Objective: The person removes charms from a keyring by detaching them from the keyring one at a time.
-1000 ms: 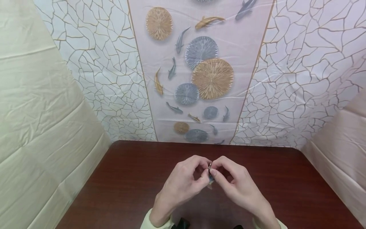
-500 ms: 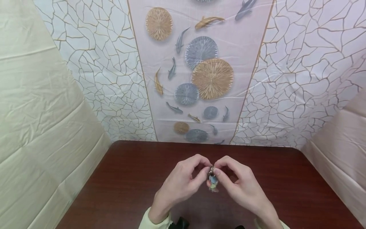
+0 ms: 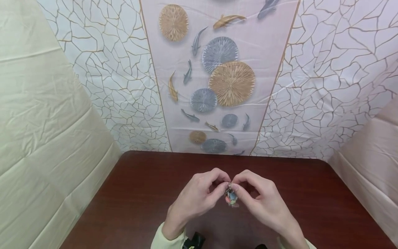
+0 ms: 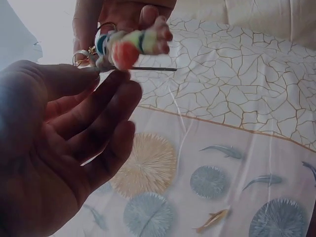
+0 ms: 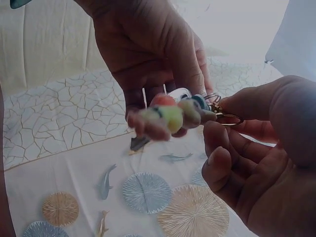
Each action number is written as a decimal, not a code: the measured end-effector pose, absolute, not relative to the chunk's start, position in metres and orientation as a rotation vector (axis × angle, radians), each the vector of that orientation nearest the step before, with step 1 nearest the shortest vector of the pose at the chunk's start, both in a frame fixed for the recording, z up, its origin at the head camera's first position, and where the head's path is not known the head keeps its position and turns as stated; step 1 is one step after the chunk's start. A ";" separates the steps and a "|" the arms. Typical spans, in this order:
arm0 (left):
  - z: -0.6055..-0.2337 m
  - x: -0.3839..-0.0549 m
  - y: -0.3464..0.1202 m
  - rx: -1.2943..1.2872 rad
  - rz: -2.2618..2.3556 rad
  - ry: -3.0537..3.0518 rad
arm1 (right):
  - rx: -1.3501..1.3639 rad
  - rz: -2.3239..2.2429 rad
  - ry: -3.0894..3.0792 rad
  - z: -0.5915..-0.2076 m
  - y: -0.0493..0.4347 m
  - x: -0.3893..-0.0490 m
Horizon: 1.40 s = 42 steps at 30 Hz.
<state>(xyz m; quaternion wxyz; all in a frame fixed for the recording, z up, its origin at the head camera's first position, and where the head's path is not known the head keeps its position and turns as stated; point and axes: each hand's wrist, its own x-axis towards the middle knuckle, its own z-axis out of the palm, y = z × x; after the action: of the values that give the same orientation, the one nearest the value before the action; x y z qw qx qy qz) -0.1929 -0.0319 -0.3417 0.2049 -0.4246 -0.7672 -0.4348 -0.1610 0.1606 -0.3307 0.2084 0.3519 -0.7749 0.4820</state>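
A keychain hangs between the two hands, with a small colourful figurine (image 3: 231,198) dangling below their fingertips. Its metal ring (image 5: 230,120) stands out by the right fingertips in the right wrist view. My left hand (image 3: 199,193) pinches the keychain's metal parts between thumb and index finger. From the other side, my right hand (image 3: 265,197) pinches the ring with thumb and forefinger. A thin dark metal strip (image 4: 155,69) juts out past the figurine in the left wrist view; its kind cannot be told. Fingers partly hide where the metal parts join.
Both hands are raised over a dark red-brown table (image 3: 149,186). Behind it hangs a patterned cloth (image 3: 214,114) with fish and round shapes. Pale fabric (image 3: 53,138) closes off the left side, and more of it the right. A black object (image 3: 197,239) sits by the left sleeve.
Since one second ago the hands have drawn slightly apart and the figurine has come into fuller view below the fingers. Over the last half second the hands have barely moved; the head view has tilted slightly.
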 end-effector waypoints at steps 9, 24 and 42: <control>-0.345 -0.196 -0.035 -1.081 -1.131 -2.225 | 1.150 1.199 -2.091 -0.336 0.156 -0.165; -0.345 -0.199 -0.034 -1.131 -1.003 -2.168 | 0.957 1.176 -2.221 -0.334 0.164 -0.165; -0.346 -0.192 -0.021 -1.009 -0.765 -2.209 | 0.989 1.155 -2.186 -0.329 0.170 -0.163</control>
<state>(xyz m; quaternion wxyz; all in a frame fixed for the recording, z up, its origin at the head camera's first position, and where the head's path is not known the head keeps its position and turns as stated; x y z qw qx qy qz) -0.1916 -0.0212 -0.3459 0.2935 -0.3789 -0.8294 -0.2872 -0.1628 0.1701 -0.3292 0.2371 0.3610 -0.7975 0.4212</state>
